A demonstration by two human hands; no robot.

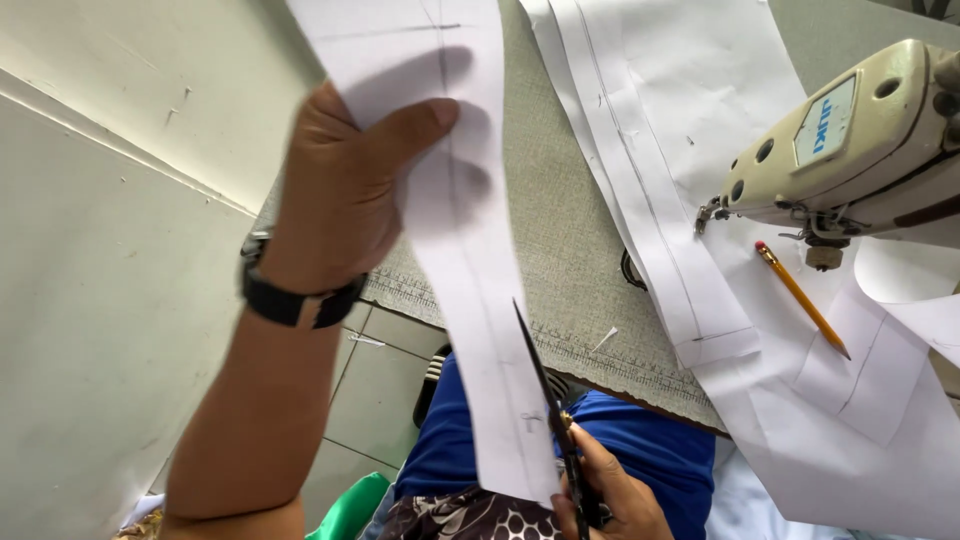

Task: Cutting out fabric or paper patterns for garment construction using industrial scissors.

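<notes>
Head view, left hand pinching a white paper pattern strip, right hand gripping scissors with blades cutting into the strip's edge, pencil beside sewing machine.

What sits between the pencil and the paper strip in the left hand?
In the head view, between the pencil and the held paper strip lie bare grey mat and a stack of white pattern sheets.

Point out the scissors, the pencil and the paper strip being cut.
scissors [540,370]: head view, on the dark blade.
pencil [800,297]: head view, mid-shaft, lying on the paper sheets.
paper strip [470,280]: head view, the middle of the strip, below the thumb.
</notes>
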